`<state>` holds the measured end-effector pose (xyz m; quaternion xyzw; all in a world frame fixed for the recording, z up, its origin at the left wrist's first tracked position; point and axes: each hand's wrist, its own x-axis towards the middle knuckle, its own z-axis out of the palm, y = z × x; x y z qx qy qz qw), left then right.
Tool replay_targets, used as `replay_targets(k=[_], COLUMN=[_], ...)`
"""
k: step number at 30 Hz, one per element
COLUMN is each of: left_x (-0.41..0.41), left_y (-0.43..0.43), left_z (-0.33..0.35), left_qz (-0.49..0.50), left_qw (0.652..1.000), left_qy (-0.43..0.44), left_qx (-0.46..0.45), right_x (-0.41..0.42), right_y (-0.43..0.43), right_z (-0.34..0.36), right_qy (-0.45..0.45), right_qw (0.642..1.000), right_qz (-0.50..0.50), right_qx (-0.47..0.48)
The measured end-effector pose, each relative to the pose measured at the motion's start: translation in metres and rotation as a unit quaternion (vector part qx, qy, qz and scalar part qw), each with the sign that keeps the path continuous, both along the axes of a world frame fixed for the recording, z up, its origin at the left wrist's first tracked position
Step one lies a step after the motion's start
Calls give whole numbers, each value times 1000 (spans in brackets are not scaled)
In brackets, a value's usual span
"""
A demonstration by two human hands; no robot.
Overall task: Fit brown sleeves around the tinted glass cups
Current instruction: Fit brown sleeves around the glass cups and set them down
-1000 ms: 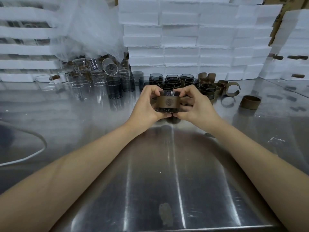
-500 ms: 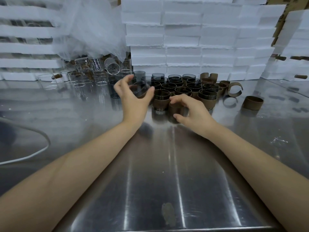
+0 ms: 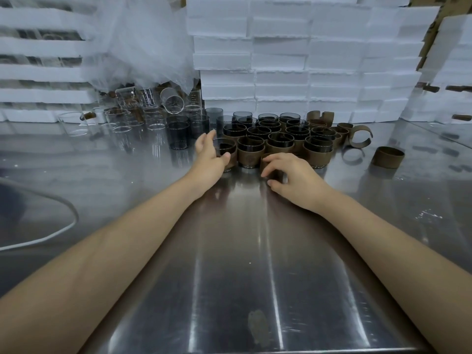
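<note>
My left hand (image 3: pixel 208 159) is wrapped around a sleeved tinted cup (image 3: pixel 225 148) that stands on the steel table at the front left of a cluster of several sleeved cups (image 3: pixel 281 144). My right hand (image 3: pixel 293 177) is curled over a loose brown sleeve (image 3: pixel 267 160) on the table just in front of the cluster, fingertips gripping it. Bare tinted cups (image 3: pixel 178 134) stand to the left of my left hand. More loose brown sleeves (image 3: pixel 388 157) lie to the right of the cluster, one of them sprung open (image 3: pixel 360 139).
Clear glasses (image 3: pixel 122 123) crowd the back left under crumpled plastic wrap (image 3: pixel 143 47). Stacked white foam boxes (image 3: pixel 281 60) wall off the back. A white cable (image 3: pixel 51 233) loops over the table at left.
Both hands held one sleeved cup; my left hand carried it left and set it down at the cluster's front left. My right hand dropped onto a loose sleeve.
</note>
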<state>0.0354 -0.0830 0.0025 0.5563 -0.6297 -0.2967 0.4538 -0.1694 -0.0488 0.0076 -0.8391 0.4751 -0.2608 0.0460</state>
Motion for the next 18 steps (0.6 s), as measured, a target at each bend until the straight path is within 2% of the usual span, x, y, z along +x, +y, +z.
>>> replay_targets(k=[3,5,7,9,11,14,16,18], left_x=[10,20,33,48,61,70,70,69], left_y=[-7,-15,-26,-39,-51,-66,-74,-76], left_z=[0,-1,-3,-5,-8,-11,-12,-13], left_qz=[-16,63,171,230,232,198,204,236], left_qw=[999,997,985,967,954,941,927,918], left_qy=[38,34,-15,-103,-189,-272,-308,-309], left_qx=[23,3,-20,-23,-22,-41,-60,-82], right_x=[0,1,3,5,6,6,5,3], right_y=[1,1,2,3,2,-2,-6,-10], right_z=[-1,-2,-4,-5,-7,-9,-9,-8], right_qy=[0,-6,-14,-12,-7,0,10,16], right_qw=[1000,1000,1000,1000,1000,1000,1000,1000], right_qz=[-6,-11,-11,-6,-3,-4,-5,-6], right_qx=[1,0,4,2,1,-6,-13,-21])
